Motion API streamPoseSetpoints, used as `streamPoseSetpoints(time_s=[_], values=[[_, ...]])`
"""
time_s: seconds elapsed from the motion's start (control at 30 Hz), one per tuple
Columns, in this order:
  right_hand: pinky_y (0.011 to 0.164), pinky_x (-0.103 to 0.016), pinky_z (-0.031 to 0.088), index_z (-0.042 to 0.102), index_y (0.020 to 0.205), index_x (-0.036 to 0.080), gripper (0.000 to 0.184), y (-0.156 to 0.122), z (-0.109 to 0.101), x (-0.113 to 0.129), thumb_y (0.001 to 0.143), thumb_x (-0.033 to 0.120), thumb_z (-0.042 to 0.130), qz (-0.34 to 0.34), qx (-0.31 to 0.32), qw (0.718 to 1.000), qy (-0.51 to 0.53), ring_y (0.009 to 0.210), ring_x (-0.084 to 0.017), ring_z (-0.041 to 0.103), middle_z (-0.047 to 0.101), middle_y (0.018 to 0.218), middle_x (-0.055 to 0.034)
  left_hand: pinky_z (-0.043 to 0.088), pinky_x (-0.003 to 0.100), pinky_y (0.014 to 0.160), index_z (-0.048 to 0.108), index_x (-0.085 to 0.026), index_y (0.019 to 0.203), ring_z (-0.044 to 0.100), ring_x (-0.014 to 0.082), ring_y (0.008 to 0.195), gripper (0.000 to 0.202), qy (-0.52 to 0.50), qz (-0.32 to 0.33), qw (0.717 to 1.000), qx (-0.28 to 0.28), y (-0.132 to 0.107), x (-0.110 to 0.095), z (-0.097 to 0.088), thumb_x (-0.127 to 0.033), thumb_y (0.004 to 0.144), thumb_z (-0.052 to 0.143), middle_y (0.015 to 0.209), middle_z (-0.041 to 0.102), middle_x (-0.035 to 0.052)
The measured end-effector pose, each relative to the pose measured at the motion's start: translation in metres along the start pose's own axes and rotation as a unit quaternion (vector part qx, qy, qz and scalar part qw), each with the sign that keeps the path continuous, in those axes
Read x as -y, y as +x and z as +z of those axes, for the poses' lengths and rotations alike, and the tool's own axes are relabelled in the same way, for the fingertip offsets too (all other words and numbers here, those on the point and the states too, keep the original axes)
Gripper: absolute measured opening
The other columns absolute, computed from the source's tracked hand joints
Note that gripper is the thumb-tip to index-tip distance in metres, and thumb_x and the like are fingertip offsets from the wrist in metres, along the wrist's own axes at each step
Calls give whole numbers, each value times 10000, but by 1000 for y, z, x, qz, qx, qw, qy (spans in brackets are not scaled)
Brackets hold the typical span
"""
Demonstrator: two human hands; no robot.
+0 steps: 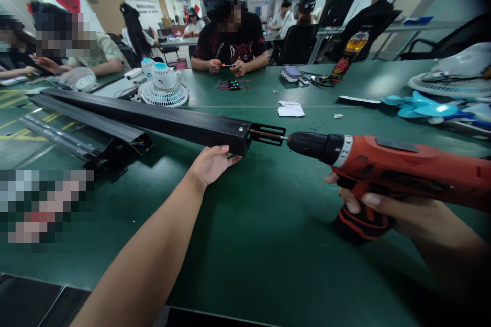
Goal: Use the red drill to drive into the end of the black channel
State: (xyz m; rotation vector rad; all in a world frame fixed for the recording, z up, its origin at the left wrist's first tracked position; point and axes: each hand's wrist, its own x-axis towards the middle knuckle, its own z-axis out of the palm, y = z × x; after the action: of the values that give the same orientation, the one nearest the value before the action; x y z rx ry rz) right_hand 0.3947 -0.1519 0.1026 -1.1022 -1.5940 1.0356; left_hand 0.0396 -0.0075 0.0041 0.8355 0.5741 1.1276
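My left hand (210,163) grips the near end of a long black metal channel (153,118) that runs across the green table (249,245) toward the far left. My right hand (383,209) is wrapped round the handle of a red and black cordless drill (387,163). The drill points left, and its bit tip (283,137) meets a slotted black bracket (268,134) sticking out of the channel's end.
A second black channel (88,122) and a grey rail (53,135) lie at the left. Small white fans (164,87), paper scraps (290,110), a bottle (351,53) and blue fan blades (422,107) lie further back. A person in black (230,41) sits opposite; others sit around.
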Motion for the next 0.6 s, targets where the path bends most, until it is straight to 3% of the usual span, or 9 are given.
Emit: streamPoseSetpoints(time_s=[0.6], values=[[343,-295,474,731,965,174,401,0,-1,-1,660,432,707,17,-12,1000,5,498,-226,605,626,539,-59,732,504,1082,929,-229,860,858,257,1012,284,5,-2,1000,-4,2,2,-2,-337,718,1150,924,901,55]])
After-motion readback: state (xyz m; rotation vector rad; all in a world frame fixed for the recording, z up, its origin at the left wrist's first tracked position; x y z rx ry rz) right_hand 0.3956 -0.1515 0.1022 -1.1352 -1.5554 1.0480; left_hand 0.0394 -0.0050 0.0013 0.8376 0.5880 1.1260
